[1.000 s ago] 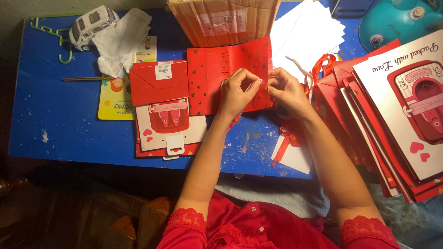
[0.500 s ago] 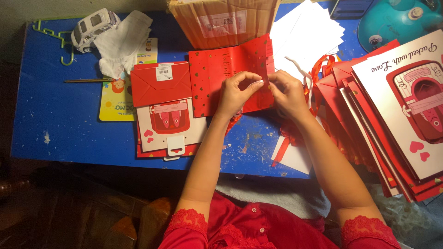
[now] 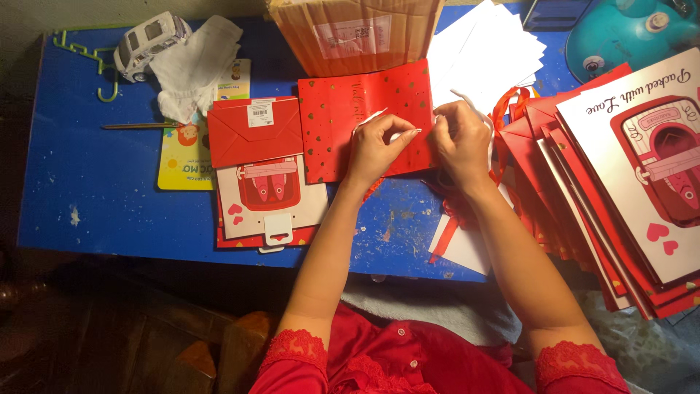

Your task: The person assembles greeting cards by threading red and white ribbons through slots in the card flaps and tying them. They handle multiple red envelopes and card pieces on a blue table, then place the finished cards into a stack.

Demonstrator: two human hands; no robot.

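- The left hand (image 3: 375, 146) is pressing down on a flat red paper bag (image 3: 343, 117) with small gold hearts, its fingers curled and pinching a thin white strip (image 3: 370, 119) against the bag's face.
- The right hand (image 3: 459, 138) is closing around the bag's right edge, fingers bent and gripping it beside the left hand; the two hands are almost touching.
- The red bag is lying flat on the blue counter (image 3: 87, 190), near its far middle, just in front of a brown cardboard box (image 3: 357, 33).
- To the bag's left, a finished stack of folded red bags (image 3: 255, 131) is sitting on white card inserts (image 3: 270, 197) with red pictures and hearts.
- To the right, a large fanned pile of red and white bags (image 3: 620, 182) is leaning off the counter's edge.
- White sheets (image 3: 485, 51) are lying behind the right hand.
- A toy van (image 3: 149, 44) and crumpled white cloth (image 3: 193, 66) are resting at the far left.
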